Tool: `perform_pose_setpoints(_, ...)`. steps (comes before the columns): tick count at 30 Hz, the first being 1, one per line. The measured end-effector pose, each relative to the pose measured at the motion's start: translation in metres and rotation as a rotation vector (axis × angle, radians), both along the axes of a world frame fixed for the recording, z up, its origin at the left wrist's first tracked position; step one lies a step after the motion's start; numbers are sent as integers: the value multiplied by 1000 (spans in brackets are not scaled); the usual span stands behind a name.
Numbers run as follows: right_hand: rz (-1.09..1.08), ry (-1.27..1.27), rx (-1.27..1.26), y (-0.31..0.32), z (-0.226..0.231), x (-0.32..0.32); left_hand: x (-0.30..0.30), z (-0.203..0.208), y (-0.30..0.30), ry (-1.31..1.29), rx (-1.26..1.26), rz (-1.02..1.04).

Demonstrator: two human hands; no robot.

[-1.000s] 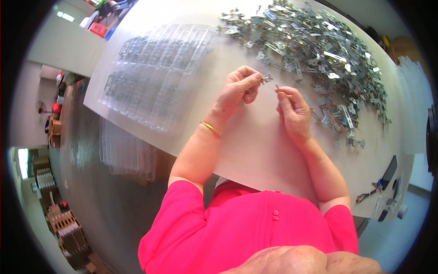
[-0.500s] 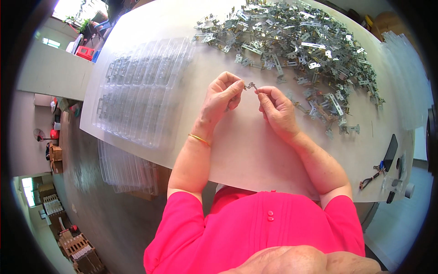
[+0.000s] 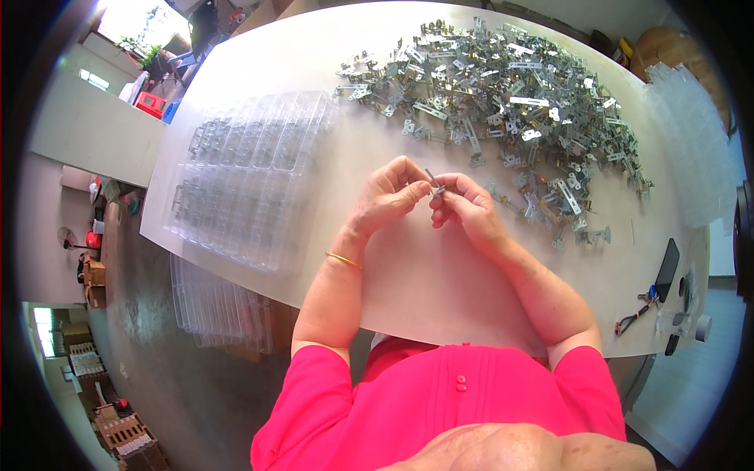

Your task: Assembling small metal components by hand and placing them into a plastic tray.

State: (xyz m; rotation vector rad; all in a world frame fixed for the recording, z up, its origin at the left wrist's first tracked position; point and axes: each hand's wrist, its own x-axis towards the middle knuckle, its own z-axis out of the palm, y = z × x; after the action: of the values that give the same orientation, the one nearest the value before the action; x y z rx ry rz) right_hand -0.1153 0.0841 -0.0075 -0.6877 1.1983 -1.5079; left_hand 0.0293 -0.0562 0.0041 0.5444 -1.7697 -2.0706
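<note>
Between my two hands, over the middle of the table, is a small metal bracket part (image 3: 437, 189) with a thin strip pointing up. My left hand (image 3: 395, 191) pinches its left side with thumb and forefinger. From the other side my right hand (image 3: 465, 206) grips it, fingers curled. My fingers hide much of its shape. Beyond my hands lies a large heap of metal bracket parts (image 3: 534, 102). To the left a clear plastic blister tray (image 3: 314, 157) holds rows of similar metal pieces in its compartments.
More clear trays (image 3: 212, 306) are stacked below the table's left edge, and others (image 3: 687, 149) stand at the far right. Near the right edge lie a black phone-like slab (image 3: 668, 271) and pliers (image 3: 631, 318) with dark handles. A few loose parts lie near the heap's front.
Both hands have come closer together and lower in the picture. The metal part has turned, its thin strip now pointing up. The whole view has shifted slightly.
</note>
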Motion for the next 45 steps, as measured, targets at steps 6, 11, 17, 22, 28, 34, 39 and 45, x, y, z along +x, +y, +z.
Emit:
perform_pose_setpoints(6,36,-145,-6,-1,-5,-9,4,9,3,-32,80,-160)
perform_pose_setpoints(11,-8,-194,-65,2,3,0,5,1,2,9,105,-297)
perform_pose_setpoints(17,-154,510,-412,2,6,-1,6,4,-7,23,259,-75)
perform_pose_setpoints(22,-140,915,-444,4,11,4,6,5,1,-11,303,-83)
perform_pose_setpoints(28,-157,465,-385,6,-1,6,5,-4,-4,36,440,-161)
perform_pose_setpoints(34,-243,-120,-238,-2,0,0,0,-7,-10,386,265,-60)
perform_pose_setpoints(39,-188,-388,-238,-4,-5,2,-2,1,-1,385,131,-84)
perform_pose_setpoints(45,-218,-126,-151,-2,-3,12,-3,-4,3,288,148,20)
